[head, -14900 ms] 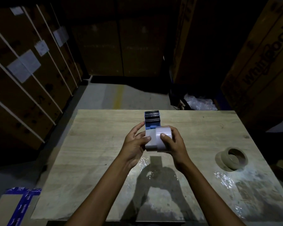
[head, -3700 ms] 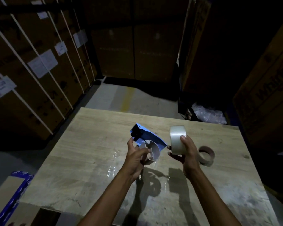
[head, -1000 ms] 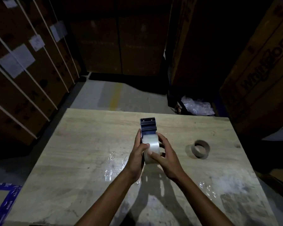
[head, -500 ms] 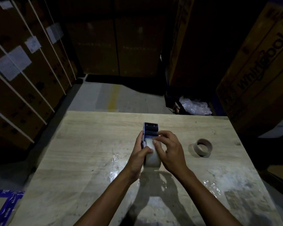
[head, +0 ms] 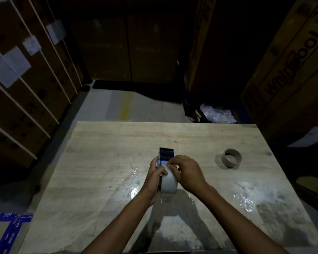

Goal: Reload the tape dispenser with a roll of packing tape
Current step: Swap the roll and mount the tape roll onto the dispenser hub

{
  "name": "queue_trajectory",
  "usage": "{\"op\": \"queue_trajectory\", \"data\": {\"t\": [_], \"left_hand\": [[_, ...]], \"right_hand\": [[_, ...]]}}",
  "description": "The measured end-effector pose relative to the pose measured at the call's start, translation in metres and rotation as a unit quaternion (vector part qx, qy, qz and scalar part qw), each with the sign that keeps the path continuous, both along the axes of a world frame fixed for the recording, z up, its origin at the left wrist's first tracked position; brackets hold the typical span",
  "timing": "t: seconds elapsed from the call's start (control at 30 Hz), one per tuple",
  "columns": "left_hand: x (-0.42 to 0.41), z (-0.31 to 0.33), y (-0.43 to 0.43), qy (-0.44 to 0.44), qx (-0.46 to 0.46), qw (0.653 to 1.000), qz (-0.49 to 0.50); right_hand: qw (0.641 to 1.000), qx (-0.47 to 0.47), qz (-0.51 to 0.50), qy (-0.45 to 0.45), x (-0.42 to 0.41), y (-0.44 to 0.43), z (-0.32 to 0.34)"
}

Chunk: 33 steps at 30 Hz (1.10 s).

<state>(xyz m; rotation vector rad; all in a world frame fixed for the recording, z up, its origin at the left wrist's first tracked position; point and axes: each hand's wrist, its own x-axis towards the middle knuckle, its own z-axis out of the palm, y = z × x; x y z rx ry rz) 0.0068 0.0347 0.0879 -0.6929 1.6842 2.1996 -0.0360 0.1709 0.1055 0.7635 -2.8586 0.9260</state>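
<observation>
Since 0.5 seconds earlier, the right hand has curled lower, its fingertips pinching at the top of the clear packing tape roll seated in the blue tape dispenser, which the left hand grips above the wooden table, well apart from 1 empty cardboard core.

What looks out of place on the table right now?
Only leftovers: an empty cardboard tape core lies loose on the table, right of the hands, and crumpled clear film glints nearer the front right. The tape dispenser shows no visible damage.
</observation>
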Motion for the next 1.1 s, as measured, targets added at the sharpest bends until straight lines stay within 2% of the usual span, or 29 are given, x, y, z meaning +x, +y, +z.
{"op": "queue_trajectory", "data": {"t": [0.33,0.5,0.67,0.8,0.93,1.0,1.1], "left_hand": [[0.028,-0.053,-0.006,-0.108,-0.002,0.994,-0.008],[0.031,-0.07,-0.011,-0.116,0.005,0.993,-0.004],[0.029,-0.084,-0.015,-0.104,0.026,0.994,-0.003],[0.03,-0.084,-0.018,-0.101,0.009,0.995,-0.019],[0.029,-0.09,-0.019,-0.085,-0.06,0.991,-0.079],[0.03,-0.089,-0.015,-0.08,-0.155,0.977,-0.127],[0.031,-0.09,-0.012,-0.064,-0.327,0.929,-0.164]], "right_hand": [[0.989,0.089,-0.015,-0.116,0.03,-0.021,-0.053],[0.987,0.074,-0.024,-0.144,0.028,-0.021,-0.065],[0.983,0.113,-0.034,-0.143,0.019,-0.023,-0.074],[0.977,0.133,-0.06,-0.154,0.01,-0.023,-0.079],[0.976,0.131,-0.049,-0.166,0.006,-0.024,-0.081],[0.975,0.129,-0.045,-0.175,0.006,-0.025,-0.084],[0.972,0.128,-0.045,-0.193,0.006,-0.025,-0.089]]}}
